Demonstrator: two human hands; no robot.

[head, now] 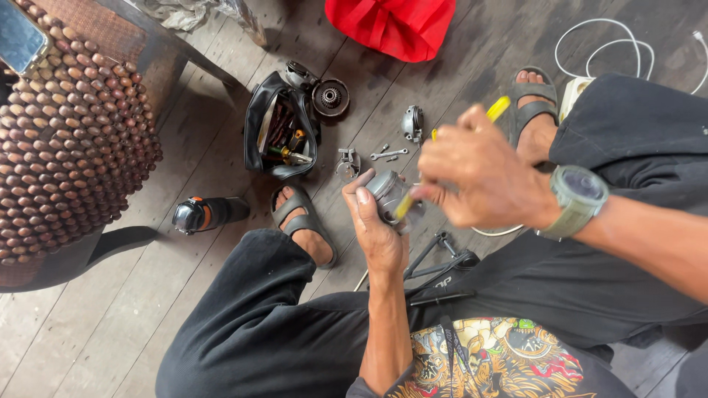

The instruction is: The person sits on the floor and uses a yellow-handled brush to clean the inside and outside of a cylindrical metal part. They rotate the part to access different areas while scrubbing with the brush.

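Grey metal housing [385, 193] is gripped in left hand [377, 230], fingers wrapped round it; yellow screwdriver [495, 109] is clenched in right hand [479, 177], tip at housing, above floorboards [147, 295].

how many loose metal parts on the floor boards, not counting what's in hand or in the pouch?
4, maybe more hidden. Round geared part beside the black tool pouch; grey housing piece further right; small bracket below; small wrench between them. Hands and legs may cover others.
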